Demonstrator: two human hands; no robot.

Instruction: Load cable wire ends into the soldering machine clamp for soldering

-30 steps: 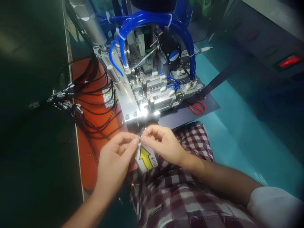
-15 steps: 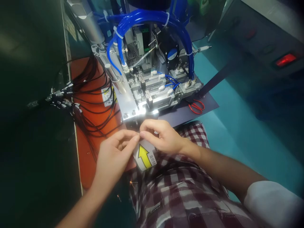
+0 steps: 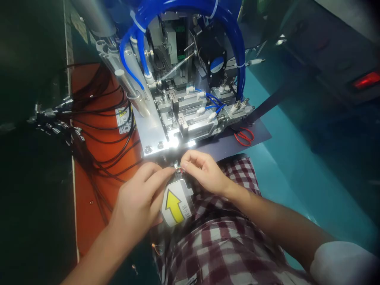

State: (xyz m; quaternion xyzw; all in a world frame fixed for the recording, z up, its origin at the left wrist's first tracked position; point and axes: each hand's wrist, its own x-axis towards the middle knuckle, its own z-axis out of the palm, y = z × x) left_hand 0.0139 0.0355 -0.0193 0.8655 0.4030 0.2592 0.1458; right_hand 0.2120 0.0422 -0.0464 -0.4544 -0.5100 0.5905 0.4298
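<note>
My left hand [image 3: 138, 200] and my right hand [image 3: 203, 172] meet fingertip to fingertip just below the front edge of a metal machine [image 3: 178, 111]. Both pinch a tiny metal part [image 3: 177, 169] between thumb and forefinger. The part is too small to name. Right under the fingers sits a grey cover with a yellow arrow label [image 3: 175, 204]. My lap in red-and-white checked cloth [image 3: 219, 245] lies below.
Blue air hoses [image 3: 190, 12] arch over the machine. A bundle of black cables with metal ends [image 3: 74, 130] lies across an orange surface [image 3: 95, 190] at the left. Red-handled scissors [image 3: 244, 135] rest on a dark mat at the right. A red light [image 3: 366, 79] glows far right.
Both hands stay pinched together and have shifted slightly toward the machine's edge. The view has moved forward and left, so the machine looks nearer.
</note>
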